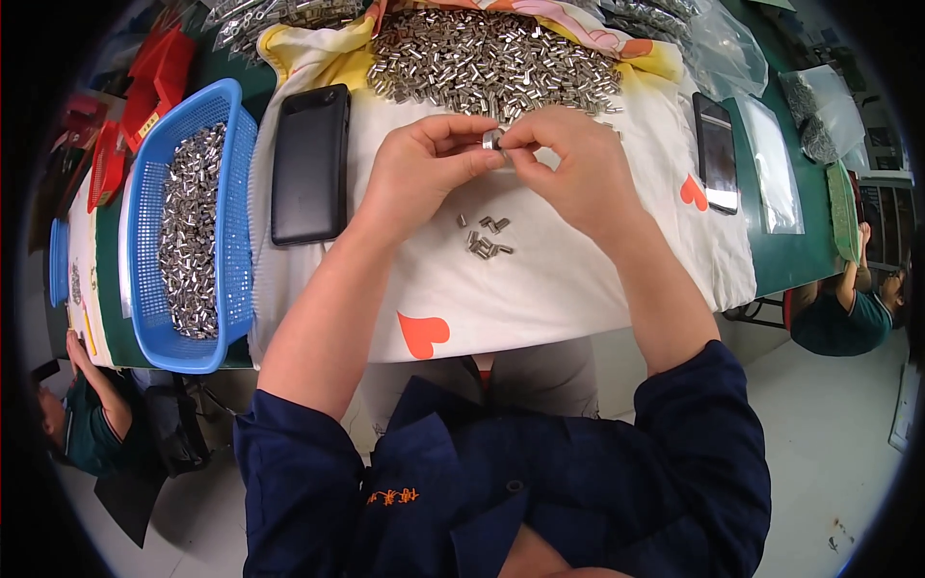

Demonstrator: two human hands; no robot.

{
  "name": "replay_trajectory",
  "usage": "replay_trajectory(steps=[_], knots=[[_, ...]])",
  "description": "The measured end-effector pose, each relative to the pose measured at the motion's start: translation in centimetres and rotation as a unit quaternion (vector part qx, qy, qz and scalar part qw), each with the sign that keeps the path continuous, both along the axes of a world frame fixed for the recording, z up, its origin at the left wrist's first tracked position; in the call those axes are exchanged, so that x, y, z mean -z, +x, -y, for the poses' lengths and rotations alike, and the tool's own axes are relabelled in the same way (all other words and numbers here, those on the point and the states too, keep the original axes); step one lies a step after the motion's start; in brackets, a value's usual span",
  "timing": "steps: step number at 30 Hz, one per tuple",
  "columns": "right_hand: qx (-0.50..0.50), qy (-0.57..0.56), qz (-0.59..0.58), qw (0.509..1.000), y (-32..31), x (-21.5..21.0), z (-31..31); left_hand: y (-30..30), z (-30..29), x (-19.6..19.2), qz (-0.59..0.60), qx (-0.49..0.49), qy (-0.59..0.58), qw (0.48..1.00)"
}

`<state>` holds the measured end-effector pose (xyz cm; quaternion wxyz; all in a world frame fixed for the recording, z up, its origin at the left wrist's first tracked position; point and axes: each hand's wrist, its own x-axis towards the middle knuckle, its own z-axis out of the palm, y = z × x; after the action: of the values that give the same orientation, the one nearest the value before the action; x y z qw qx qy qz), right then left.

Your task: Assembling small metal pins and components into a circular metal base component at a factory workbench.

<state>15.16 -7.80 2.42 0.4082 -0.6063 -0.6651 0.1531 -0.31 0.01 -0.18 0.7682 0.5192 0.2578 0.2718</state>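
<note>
Looking down from the head view, I see both hands meeting over a white cloth [578, 289] with red hearts that covers the surface. My left hand [424, 169] and my right hand [573, 169] pinch one small metal sleeve [492, 140] between their fingertips, thumbs and forefingers closed narrow on it, the other fingers curled. The sleeve sits right between the two hands, raised off the cloth, just near of the big heap of metal sleeves [491, 63] piled at the far edge of the cloth. Below the hands, on the cloth, lies a small cluster of loose sleeves [485, 239], apart from the heap. Left of my left hand rests a black phone [310, 164], face down, and further left stands a blue plastic basket [231, 106] filled with more metal pieces. On the right, a second phone [716, 152] lies near the cloth's edge, with clear plastic bags [776, 178] beyond it on the green surface [800, 255]. Other people sit low at far left and far right.
</note>
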Motion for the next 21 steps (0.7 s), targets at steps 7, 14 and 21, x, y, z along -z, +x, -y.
replay_trajectory(steps=[7, 14, 21], knots=[[-0.014, -0.082, -0.058, 0.995, 0.9, -0.8, 0.0, -0.1, 0.1, -0.2, -0.039, 0.003, 0.037, 0.999], [-0.017, -0.165, -0.120, 0.979, 2.4, -1.2, -0.4, -0.1, 0.8, -0.3, -0.074, 0.067, 0.054, 0.994], [0.086, 0.020, 0.163, 0.983, 2.2, 2.2, -2.1, -0.1, 0.9, -0.7, -0.125, 0.129, 0.077, 0.981]])
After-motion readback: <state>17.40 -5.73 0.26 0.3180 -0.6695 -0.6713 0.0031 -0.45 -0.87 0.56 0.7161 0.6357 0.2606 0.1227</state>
